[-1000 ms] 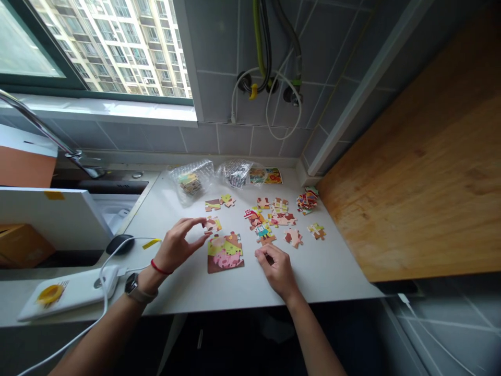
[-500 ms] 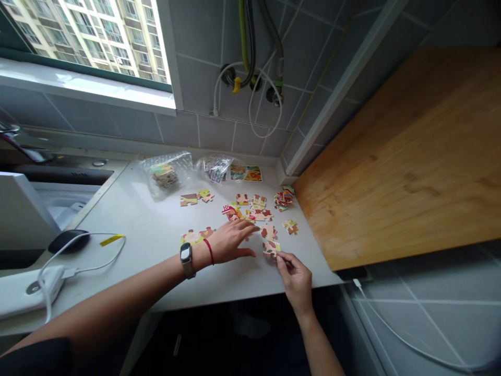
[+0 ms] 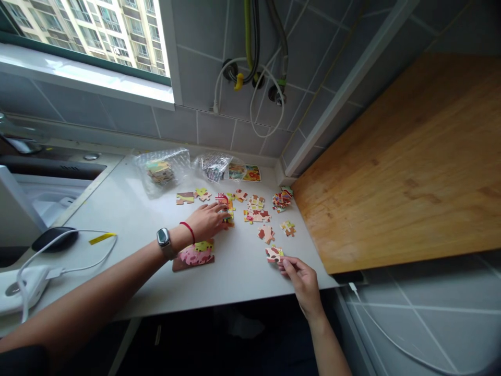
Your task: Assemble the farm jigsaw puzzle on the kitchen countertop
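My right hand pinches a jigsaw piece, cream with brown patches, by its right side near the counter's front edge. My left hand lies with its fingers stretched out over a group of red and yellow jigsaw pieces, partly hiding them. Below its wrist is a joined pink section of puzzle, partly covered by the hand and forearm. Between the hands lies a loose brown-and-pink piece. Just beyond it are several patchy pieces close together.
A pile of pieces sits against the wooden board on the right. Clear plastic bags and a picture card lie at the back. Left are a black mouse-shaped object, a white cable and a sink.
My left hand has moved left, and the red and yellow pieces under it have shifted left too. More of the pink section shows. My right hand still holds the patchy piece, slightly lower in view.
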Demonstrator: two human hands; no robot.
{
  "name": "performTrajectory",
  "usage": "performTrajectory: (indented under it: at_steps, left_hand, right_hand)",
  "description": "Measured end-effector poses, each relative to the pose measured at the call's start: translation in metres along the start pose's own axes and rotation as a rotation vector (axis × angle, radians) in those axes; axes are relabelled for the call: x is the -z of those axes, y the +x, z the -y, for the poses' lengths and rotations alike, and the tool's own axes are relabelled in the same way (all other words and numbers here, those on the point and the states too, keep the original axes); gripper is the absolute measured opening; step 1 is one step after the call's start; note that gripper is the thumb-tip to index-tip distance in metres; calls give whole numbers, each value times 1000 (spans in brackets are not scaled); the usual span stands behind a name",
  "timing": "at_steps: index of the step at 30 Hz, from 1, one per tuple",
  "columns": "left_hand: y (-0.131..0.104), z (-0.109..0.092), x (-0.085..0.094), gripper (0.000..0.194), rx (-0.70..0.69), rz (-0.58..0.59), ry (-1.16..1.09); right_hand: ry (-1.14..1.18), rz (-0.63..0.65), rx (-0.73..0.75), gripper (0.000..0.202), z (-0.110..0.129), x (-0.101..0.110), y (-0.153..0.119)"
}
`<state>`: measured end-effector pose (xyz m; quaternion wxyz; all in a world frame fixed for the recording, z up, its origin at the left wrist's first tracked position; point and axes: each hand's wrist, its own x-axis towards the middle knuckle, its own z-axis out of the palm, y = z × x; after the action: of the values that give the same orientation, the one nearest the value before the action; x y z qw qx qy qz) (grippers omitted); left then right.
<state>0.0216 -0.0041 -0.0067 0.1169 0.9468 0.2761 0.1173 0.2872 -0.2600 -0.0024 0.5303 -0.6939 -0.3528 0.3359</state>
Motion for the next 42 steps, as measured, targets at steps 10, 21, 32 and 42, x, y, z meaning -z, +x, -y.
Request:
performTrajectory:
  at_steps: [10,21,32,42]
  left_hand:
    - [50,-58,-9,53,-240,107,15]
    - [29,-67,-40,58,-234,129,53]
    - [-2,-74,-15,45,-241,59,37]
    - [-41,-70,-5,50,-195,33,63]
  right_hand:
    - [-19,53,-2,41,0,3,0]
    - [-8,177,-18,51,8,1,-3]
    - [438,167,-159,47,21,-69,24]
    - [265,-181,56,44,10,-64,70]
